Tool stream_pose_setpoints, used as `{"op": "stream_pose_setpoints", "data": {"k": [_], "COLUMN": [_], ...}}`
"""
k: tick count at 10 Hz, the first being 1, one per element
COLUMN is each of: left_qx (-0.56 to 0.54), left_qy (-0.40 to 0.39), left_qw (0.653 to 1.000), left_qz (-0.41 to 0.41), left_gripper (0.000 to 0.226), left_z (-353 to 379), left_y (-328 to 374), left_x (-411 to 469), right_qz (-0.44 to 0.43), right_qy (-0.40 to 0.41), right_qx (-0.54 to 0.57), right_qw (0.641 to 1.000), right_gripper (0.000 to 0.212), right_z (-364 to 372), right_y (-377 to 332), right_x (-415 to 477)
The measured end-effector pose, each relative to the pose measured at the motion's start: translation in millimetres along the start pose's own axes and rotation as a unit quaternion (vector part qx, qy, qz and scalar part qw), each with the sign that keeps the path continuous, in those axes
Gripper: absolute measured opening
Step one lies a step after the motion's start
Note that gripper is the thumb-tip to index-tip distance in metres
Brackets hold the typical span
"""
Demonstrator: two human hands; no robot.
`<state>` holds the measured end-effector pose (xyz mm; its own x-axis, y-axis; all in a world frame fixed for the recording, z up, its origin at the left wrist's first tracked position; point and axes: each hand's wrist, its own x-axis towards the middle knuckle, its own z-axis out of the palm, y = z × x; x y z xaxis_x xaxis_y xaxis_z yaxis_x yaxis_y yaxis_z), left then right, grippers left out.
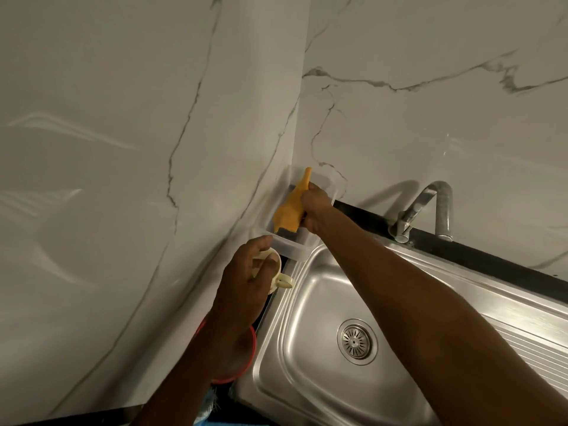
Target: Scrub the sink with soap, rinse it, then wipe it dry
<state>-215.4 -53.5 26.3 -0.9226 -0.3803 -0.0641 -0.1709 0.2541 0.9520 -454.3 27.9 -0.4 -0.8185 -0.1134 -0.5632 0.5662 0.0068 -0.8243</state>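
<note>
Right hand [316, 207] grips yellow cloth [288, 212] in clear tub [293, 253], left hand [242, 281] grips cream cup [284, 281]

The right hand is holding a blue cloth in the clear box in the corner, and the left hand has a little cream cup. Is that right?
Not quite. The cloth is orange, not blue. In the head view, the right hand holds the orange cloth in the clear box in the corner, and the left hand has the little cream cup.
</note>
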Motion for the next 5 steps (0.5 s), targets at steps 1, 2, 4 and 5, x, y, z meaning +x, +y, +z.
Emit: {"op": "stream_pose_setpoints", "data": {"k": [1, 2, 4, 5], "left_qx": [0.008, 0.010, -0.004, -0.022], "left_qy": [-0.004, -0.001, 0.004, 0.014], "left_qw": [1.000, 1.000, 1.000, 1.000], "left_qz": [-0.003, 0.001, 0.009, 0.009], "left_gripper": [0.028, 0.029, 0.027, 0.027], "left_z": [1, 3, 1, 0], "left_y": [-3, -4, -6, -6], "left_x": [-5, -10, -17, -19], "right_qz": [0.022, 0.039, 0.036, -0.023], "right_qy": [0.016, 0.028, 0.026, 0.047], "right_qx": [-0.013, -0.050, -0.088, -0.117], "right_qw": [1.000, 0.998, 0.995, 0.992], "right_gripper": [0.036, 0.035, 0.048, 0.056], "right_z": [11, 9, 3, 1], "right_y": [8, 14, 10, -4], "right_x": [2, 7, 5, -12]}}
